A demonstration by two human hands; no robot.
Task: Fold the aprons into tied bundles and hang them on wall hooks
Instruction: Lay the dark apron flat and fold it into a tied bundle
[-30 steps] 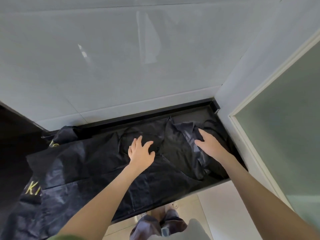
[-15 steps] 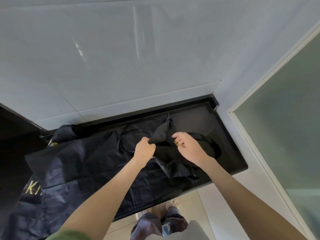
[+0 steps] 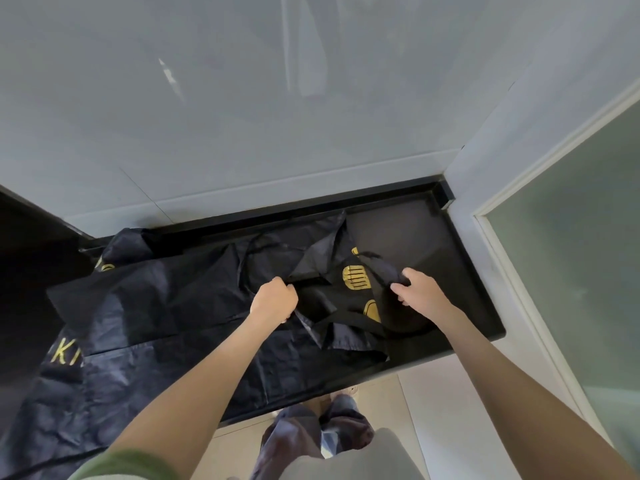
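Apron [image 3: 332, 306] gathered in both fists, right end of the black counter [image 3: 433, 237]
No more flat palms like a second ago: my left hand [image 3: 273, 301] and right hand [image 3: 420, 292] are each curled tight on a fistful, and the gold print [image 3: 354, 278] is flipped into view, so folding is just getting started, I reckon. Thin, crinkly, shiny black fabric with floppy straps [image 3: 346, 318]; another apron [image 3: 138, 306] lies spread to the left.

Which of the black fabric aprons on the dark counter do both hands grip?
The crumpled black apron showing round gold emblems, rightmost; the other black aprons lie spread leftward.
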